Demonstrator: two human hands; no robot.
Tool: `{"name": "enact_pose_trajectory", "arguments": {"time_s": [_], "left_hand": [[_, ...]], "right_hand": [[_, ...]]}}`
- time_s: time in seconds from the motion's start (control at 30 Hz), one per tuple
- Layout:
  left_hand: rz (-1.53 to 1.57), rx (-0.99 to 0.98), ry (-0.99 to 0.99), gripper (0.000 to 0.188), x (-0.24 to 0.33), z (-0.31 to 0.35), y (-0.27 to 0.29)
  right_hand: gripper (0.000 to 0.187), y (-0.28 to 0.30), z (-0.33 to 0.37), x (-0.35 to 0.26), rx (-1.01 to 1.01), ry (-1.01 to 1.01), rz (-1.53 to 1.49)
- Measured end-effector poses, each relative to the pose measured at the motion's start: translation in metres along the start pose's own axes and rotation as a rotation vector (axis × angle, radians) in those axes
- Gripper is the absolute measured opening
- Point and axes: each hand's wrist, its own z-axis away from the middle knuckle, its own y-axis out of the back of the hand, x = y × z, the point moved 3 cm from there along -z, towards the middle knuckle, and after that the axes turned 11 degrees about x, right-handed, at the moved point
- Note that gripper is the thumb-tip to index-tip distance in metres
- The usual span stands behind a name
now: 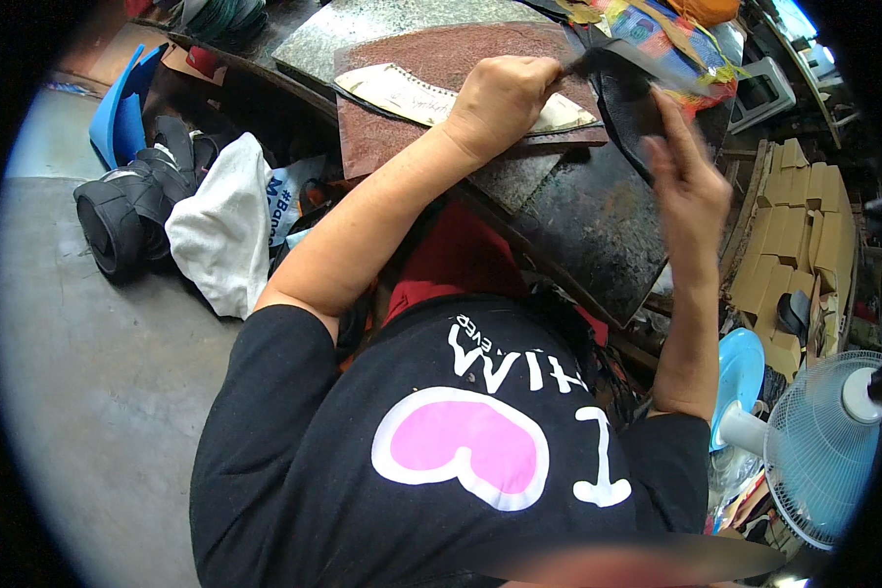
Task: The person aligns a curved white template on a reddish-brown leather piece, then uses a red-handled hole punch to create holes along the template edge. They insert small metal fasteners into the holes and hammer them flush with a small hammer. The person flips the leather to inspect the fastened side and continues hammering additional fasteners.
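Note:
My left hand is closed above a brown-red board, its fingertips pinching the end of a dark, blurred piece. A black, curved, leather-like piece lies beside it, across the board's right edge; whether the two are joined I cannot tell. My right hand is at the right side of the black piece, fingers pointing toward it and smeared by motion. Its grip is unclear. Under my left hand, a cream curved strip with a dark edge and faint markings rests on the board, partly covered.
A grey stone-like slab lies under the board. A colourful mesh bag is at the far right of the worktop. Stacked tan boxes and a fan stand to the right. On the left are black rolls and a white cloth.

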Motion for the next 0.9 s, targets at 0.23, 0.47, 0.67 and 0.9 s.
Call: {"name": "enact_pose_trajectory", "arguments": {"time_s": [0.23, 0.47, 0.67, 0.9], "left_hand": [[0.042, 0.035, 0.236, 0.016, -0.012, 0.006, 0.005], [0.548, 0.123, 0.887, 0.017, -0.037, 0.011, 0.000], [0.446, 0.026, 0.824, 0.018, -0.037, 0.012, -0.005], [0.348, 0.036, 0.720, 0.019, -0.027, 0.007, -0.001]], "right_hand": [[0.042, -0.015, 0.019, 0.021, -0.166, -0.068, 0.324], [0.044, -0.021, 0.027, 0.025, -0.199, -0.065, 0.435], [0.043, -0.019, 0.026, 0.024, -0.198, -0.071, 0.431], [0.041, -0.019, 0.025, 0.029, -0.200, -0.083, 0.387]]}}
